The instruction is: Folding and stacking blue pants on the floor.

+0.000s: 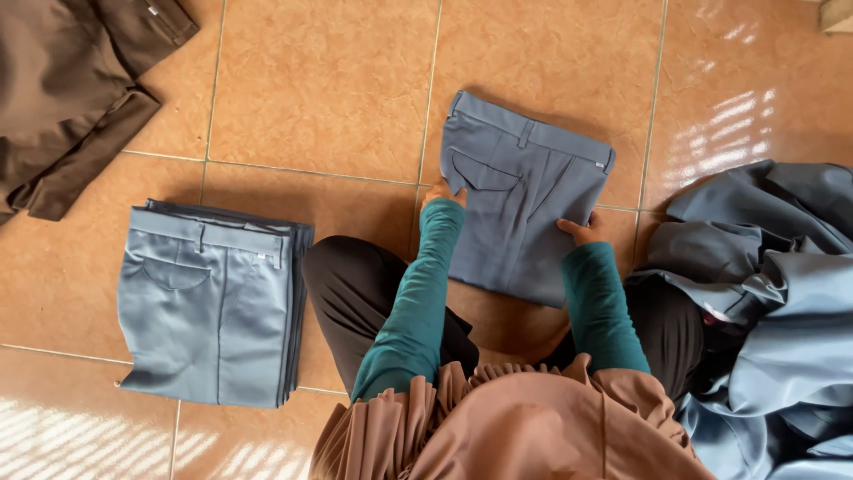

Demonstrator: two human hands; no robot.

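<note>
A folded pair of grey-blue trousers (520,200) lies on the tiled floor in front of me, waistband away from me and a back pocket showing. My left hand (442,192) grips its left edge beside the pocket. My right hand (579,231) holds its right edge, fingers curled onto the cloth. Both arms wear teal sleeves.
A stack of several folded grey-blue trousers (209,302) sits on the floor to my left. A loose heap of grey-blue garments (764,293) lies at the right. Brown clothing (71,89) is spread at the top left. My dark-clad knees and brown pleated scarf fill the bottom.
</note>
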